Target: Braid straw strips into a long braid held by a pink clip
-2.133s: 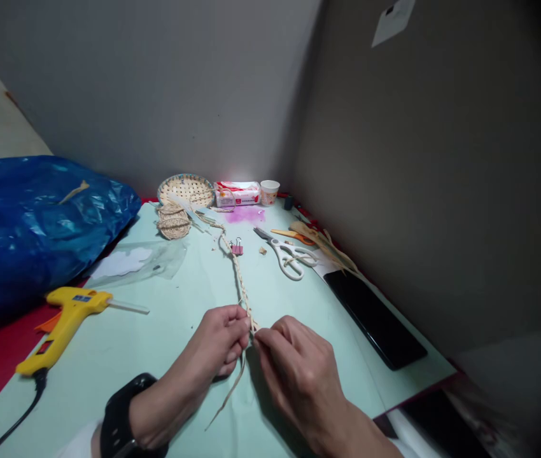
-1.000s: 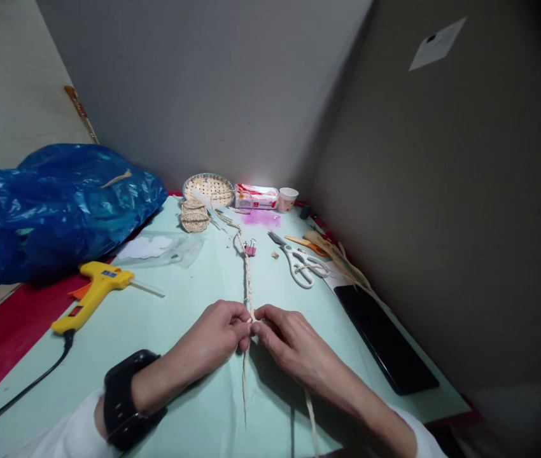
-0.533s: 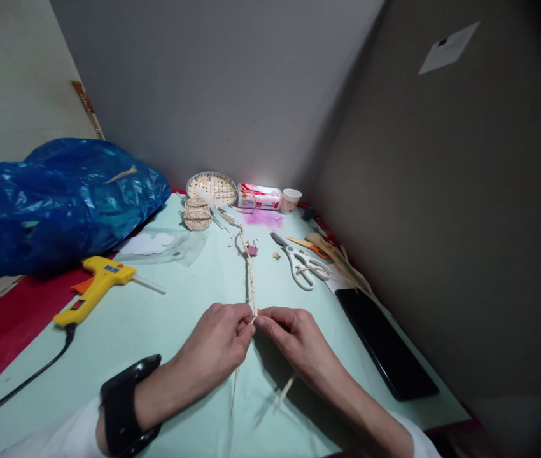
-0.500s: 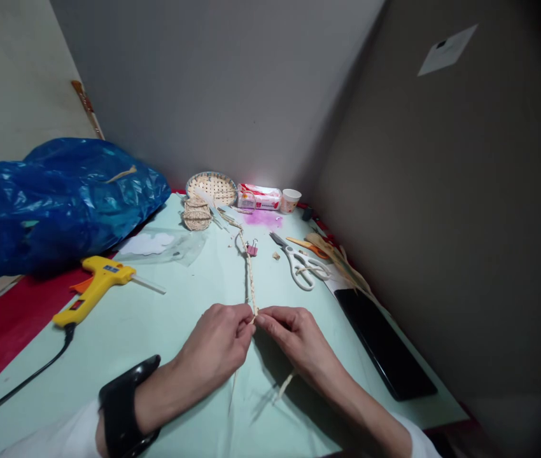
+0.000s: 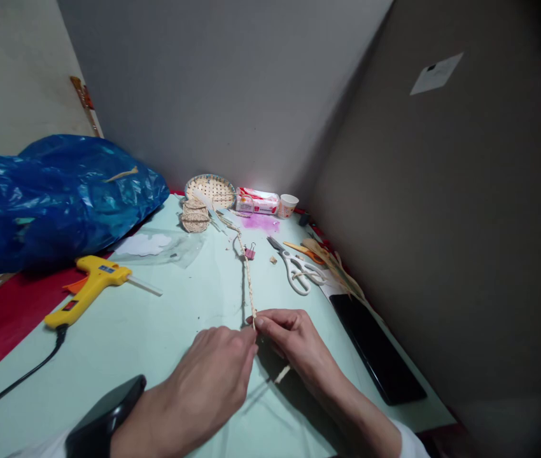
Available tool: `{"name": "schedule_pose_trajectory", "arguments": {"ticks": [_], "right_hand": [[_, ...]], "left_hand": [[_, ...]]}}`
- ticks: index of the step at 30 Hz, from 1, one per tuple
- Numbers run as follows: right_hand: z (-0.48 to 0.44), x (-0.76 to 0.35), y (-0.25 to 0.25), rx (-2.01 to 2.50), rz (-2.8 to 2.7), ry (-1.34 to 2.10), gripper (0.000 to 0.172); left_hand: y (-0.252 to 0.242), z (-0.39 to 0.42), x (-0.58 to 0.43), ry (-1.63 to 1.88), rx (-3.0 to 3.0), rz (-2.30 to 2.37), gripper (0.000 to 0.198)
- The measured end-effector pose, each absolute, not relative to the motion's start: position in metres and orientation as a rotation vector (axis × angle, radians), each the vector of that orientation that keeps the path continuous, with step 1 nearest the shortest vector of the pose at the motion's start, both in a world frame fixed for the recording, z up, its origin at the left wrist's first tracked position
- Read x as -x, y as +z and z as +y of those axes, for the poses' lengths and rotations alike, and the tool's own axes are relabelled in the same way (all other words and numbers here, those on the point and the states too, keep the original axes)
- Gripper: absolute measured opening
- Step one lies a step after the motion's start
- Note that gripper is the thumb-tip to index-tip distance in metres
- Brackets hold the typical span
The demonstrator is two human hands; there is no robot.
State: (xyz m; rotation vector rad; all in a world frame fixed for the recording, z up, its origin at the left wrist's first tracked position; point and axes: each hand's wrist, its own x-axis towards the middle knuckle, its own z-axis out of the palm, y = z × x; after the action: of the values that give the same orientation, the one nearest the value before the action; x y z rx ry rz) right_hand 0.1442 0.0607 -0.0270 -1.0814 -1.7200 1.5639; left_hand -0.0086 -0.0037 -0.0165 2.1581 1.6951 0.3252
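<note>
A thin braided cord of pale straw-like fibre runs from the back of the table toward me. My right hand pinches its near end between thumb and forefinger. Just below and left of that, my left hand is closed on the strands coming out of the braid; its fingertips are partly hidden behind the hand. A loose strand end sticks out under my right hand. A pink binder clip lies beside the cord farther up.
White-handled scissors, orange scissors and a black phone-like slab lie on the right. A yellow glue gun and blue plastic bag are left. Behind stand a woven basket, a tissue pack and a paper cup.
My left hand has moved down toward me and turned its back up, drawing on the strands. My right hand keeps its pinch at nearly the same spot. The view has shifted slightly.
</note>
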Motion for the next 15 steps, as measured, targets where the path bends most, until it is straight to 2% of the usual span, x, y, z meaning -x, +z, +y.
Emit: {"name": "schedule_pose_trajectory", "arguments": {"ticks": [5,7,9,12,15], "right_hand": [[0.062,-0.145,-0.026,1.017,-1.455,1.869,0.032],[0.063,-0.145,-0.026,1.046,-1.372,1.911,0.032],[0.063,-0.145,-0.026,1.067,-1.323,1.929,0.032],[0.064,-0.146,-0.027,1.061,-1.322,1.924,0.033],[0.064,-0.147,-0.028,1.056,-1.372,1.889,0.035]], "left_hand": [[-0.025,-0.019,-0.006,0.142,-2.224,1.678,0.047],[-0.019,-0.019,-0.009,0.148,-2.218,1.591,0.043],[-0.011,-0.014,-0.007,0.286,-2.183,1.532,0.038],[-0.003,0.002,0.005,0.707,-1.973,1.687,0.036],[-0.004,0.020,0.018,0.913,-1.510,1.689,0.019]]}}
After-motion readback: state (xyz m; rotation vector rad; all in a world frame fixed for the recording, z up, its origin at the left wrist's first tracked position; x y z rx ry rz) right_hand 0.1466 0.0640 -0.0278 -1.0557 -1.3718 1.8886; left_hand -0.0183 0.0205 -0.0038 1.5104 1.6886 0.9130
